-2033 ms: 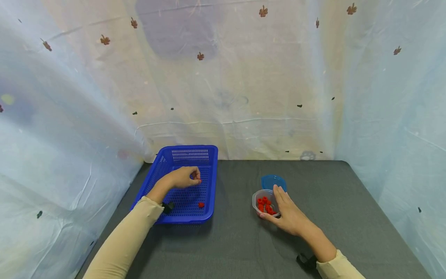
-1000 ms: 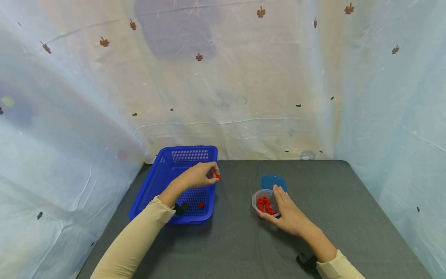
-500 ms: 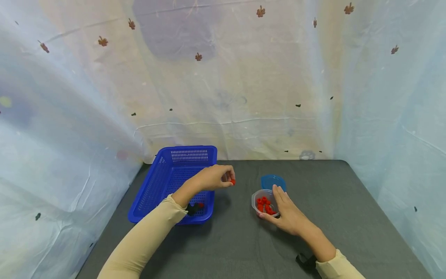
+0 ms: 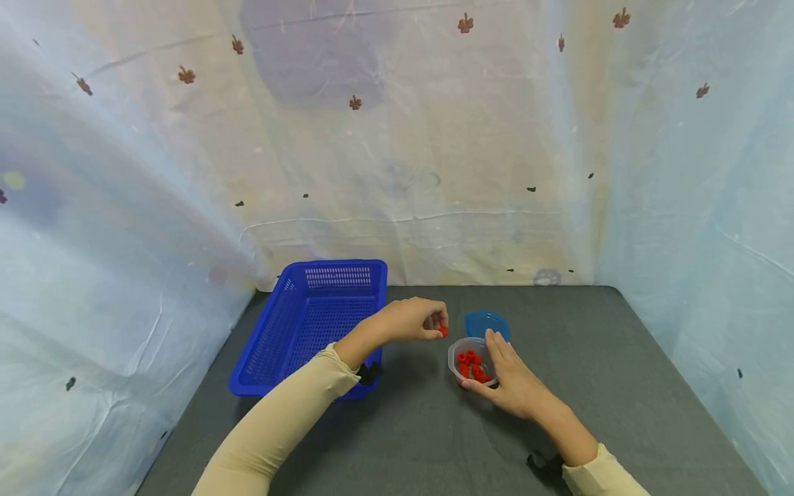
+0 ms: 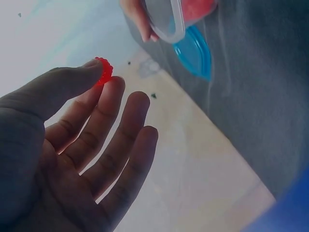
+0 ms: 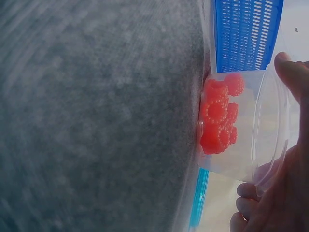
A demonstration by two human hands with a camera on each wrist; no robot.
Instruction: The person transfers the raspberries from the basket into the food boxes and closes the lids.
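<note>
My left hand pinches a red raspberry between thumb and index fingertip, its other fingers spread loosely. It is above the table, between the blue basket and a clear plastic container. Several raspberries lie at the bottom of that container, which stands upright on the table. My right hand holds the container at its rim, thumb on the near side and fingers on the far right side. Just behind the container lies a blue lid, partly covered by the right fingertips in the head view.
The blue perforated basket stands at the left on a dark grey table. My left forearm crosses its near right corner and hides that part. A pale patterned curtain encloses the table at the back and sides.
My left hand has moved right from inside the basket, carrying the raspberry, to near the container. A raspberry seen in the basket earlier is now hidden by my wrist. The right hand stays put.
</note>
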